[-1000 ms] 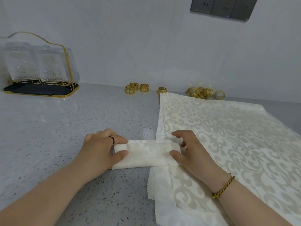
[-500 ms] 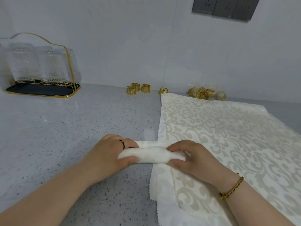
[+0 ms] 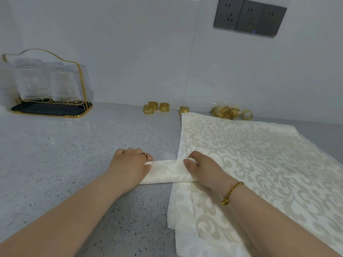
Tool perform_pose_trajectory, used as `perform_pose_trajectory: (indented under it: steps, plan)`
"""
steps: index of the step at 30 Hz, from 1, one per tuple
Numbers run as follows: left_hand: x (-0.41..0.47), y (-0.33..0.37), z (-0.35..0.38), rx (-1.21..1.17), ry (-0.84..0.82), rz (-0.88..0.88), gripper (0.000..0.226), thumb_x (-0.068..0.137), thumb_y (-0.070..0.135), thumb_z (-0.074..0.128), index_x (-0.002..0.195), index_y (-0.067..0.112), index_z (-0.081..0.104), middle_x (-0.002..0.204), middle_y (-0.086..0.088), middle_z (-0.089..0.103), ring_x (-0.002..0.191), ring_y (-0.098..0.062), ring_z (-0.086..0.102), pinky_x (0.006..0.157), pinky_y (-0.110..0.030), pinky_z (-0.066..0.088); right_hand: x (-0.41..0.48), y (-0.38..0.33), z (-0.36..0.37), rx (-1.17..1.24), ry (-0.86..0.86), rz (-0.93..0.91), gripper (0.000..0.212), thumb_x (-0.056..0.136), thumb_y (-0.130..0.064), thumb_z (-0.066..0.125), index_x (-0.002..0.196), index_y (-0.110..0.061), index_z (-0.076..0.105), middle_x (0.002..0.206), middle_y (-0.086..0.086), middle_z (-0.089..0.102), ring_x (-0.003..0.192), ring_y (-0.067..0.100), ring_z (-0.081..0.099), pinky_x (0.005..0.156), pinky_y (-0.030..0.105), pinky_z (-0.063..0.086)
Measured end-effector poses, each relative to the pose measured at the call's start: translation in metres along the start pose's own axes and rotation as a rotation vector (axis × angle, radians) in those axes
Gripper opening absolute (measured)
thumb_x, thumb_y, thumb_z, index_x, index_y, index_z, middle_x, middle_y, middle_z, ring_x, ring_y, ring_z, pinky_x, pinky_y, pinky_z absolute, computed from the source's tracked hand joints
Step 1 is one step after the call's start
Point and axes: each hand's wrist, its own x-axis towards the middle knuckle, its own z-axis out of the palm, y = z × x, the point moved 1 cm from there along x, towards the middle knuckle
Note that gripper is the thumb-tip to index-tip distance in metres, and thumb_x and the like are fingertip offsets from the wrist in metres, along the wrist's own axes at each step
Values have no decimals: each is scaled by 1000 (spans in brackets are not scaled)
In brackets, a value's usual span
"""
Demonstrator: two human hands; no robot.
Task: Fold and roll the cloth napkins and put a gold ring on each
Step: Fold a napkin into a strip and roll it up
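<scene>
The rolled napkin [image 3: 167, 172], lying across desk [image 3: 74, 154] and flat napkins [image 3: 259, 154], is clasped at both ends by the left grip [image 3: 130, 166] and right grip [image 3: 203, 168]. Should either be released to fetch a gold ring [image 3: 164, 107], unrolling is risked.

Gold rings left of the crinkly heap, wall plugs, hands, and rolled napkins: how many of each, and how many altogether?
Gold rings left of the heap: 4
Wall sockets: 3
Hands, left hand and right hand: 2
Rolled napkin: 1
Total: 10
</scene>
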Motion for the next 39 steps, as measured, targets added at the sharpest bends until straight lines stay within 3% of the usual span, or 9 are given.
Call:
perform_pose_trajectory:
  steps: [3, 5, 9, 13, 18, 27, 32, 36, 39]
  plan:
    - [0, 23, 5, -133, 11, 171, 39, 96, 21, 36, 133, 31, 43, 140, 14, 40, 124, -7, 39, 103, -17, 16, 0, 4, 7, -82, 50, -41, 23, 94, -27, 43, 113, -15, 50, 111, 3, 54, 104, 21, 50, 91, 28, 34]
    - [-1, 34, 13, -259, -49, 235, 44, 91, 46, 34, 132, 33, 45, 143, 18, 36, 128, -3, 34, 101, -12, 14, 0, 9, 8, -52, 137, -81, 28, 91, -23, 51, 116, -12, 49, 110, 1, 50, 108, 20, 46, 94, 27, 33]
    - [-1, 35, 25, -242, -50, 259, 86, 58, 69, 8, 127, 39, 49, 141, 22, 36, 130, 0, 30, 97, -9, 8, -9, 16, -3, -134, 285, -336, 27, 75, -32, 61, 89, -9, 60, 91, -7, 46, 92, 14, 41, 76, 16, 29]
    - [0, 35, 27, -264, -24, 250, 64, 70, 62, 28, 124, 39, 53, 139, 24, 38, 129, 2, 30, 96, -9, 7, -19, 25, -10, -497, 288, -590, 28, 61, -48, 48, 70, -25, 62, 81, -9, 60, 87, 10, 41, 77, 17, 31]
    - [2, 36, 27, -316, -43, 233, 50, 78, 58, 37, 118, 37, 59, 134, 24, 42, 123, 2, 34, 93, -8, 10, -15, 11, -17, -540, 135, -508, 24, 74, -34, 48, 68, -23, 69, 71, -11, 60, 67, 12, 58, 65, 21, 38]
    - [7, 36, 25, -383, -86, 165, 55, 70, 56, 35, 109, 33, 66, 123, 30, 44, 114, -1, 40, 88, -11, 19, 14, 14, -27, 221, -323, -5, 17, 77, -8, 70, 83, -20, 59, 69, -5, 49, 60, 12, 46, 55, 17, 40]
    - [17, 38, 16, -460, -148, 111, 27, 83, 34, 63, 108, 26, 64, 119, 19, 51, 112, -4, 45, 89, -15, 30, 10, 19, -24, 259, -237, 0, 22, 79, -9, 68, 101, -10, 65, 73, -10, 48, 59, 1, 45, 50, 3, 36]
    - [27, 45, 10, -524, -233, 84, 65, 77, 33, 70, 133, 30, 36, 117, 12, 52, 105, -4, 45, 87, -15, 35, 7, 22, -19, 290, -179, -92, 17, 77, -9, 70, 76, -22, 60, 83, -7, 49, 61, -1, 46, 56, 4, 37]
    - [28, 47, 13, -432, -219, 63, 64, 78, 40, 67, 134, 33, 39, 109, 7, 50, 108, -8, 43, 89, -16, 33, 5, 22, -20, 242, -145, -122, 8, 78, -10, 69, 82, -15, 64, 72, -11, 49, 61, 0, 48, 56, 5, 38]
